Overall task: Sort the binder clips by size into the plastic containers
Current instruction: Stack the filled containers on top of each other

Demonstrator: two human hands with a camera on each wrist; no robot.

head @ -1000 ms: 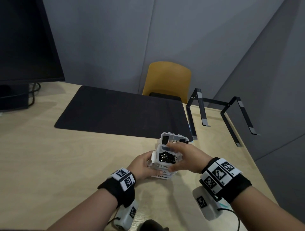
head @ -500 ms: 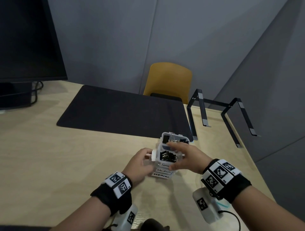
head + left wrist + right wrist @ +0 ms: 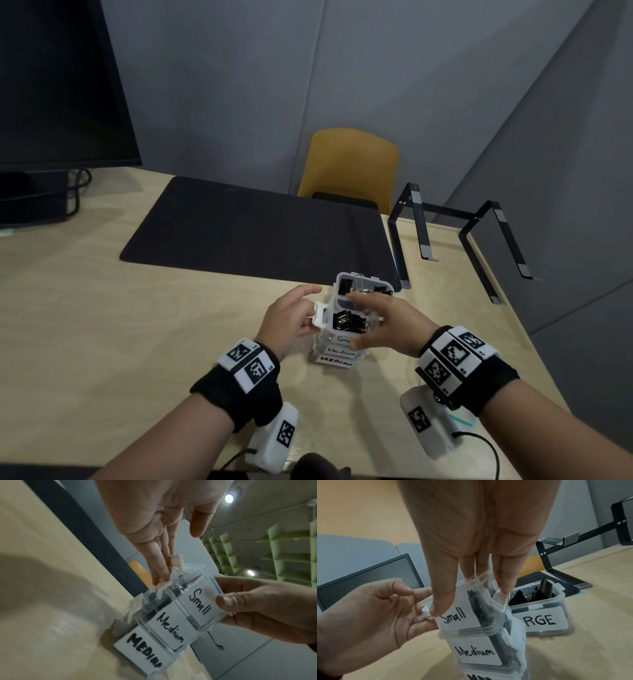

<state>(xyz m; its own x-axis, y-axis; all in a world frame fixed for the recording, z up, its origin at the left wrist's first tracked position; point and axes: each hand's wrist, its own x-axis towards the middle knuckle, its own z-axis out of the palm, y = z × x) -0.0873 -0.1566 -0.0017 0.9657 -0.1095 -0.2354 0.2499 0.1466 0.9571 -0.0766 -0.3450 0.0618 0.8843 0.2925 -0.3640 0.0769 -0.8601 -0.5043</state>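
Three clear containers stand stacked near the table's front: "Small" [image 3: 342,339] [image 3: 199,601] [image 3: 457,616] on top, "Medium" [image 3: 340,352] [image 3: 476,653] under it, another "MEDIUM" [image 3: 335,361] [image 3: 144,651] at the bottom. Small black binder clips [image 3: 347,322] fill the lidless top one. My right hand [image 3: 359,320] grips it, thumb on the label, fingers over the far rim. My left hand [image 3: 312,306] touches its white left latch with straight fingers, thumb lifted. Behind stands the "LARGE" container [image 3: 337,284] [image 3: 541,620] with big black clips [image 3: 537,592].
A black desk mat [image 3: 257,233] lies beyond the containers. A black metal stand [image 3: 462,233] sits at the right, near the table edge. A dark monitor [image 3: 51,85] fills the far left. A yellow chair [image 3: 349,164] stands behind the table.
My left hand rose from cradling the stack's lower left side to the top container's latch, and its thumb lifted. My right hand kept its hold on the top container.
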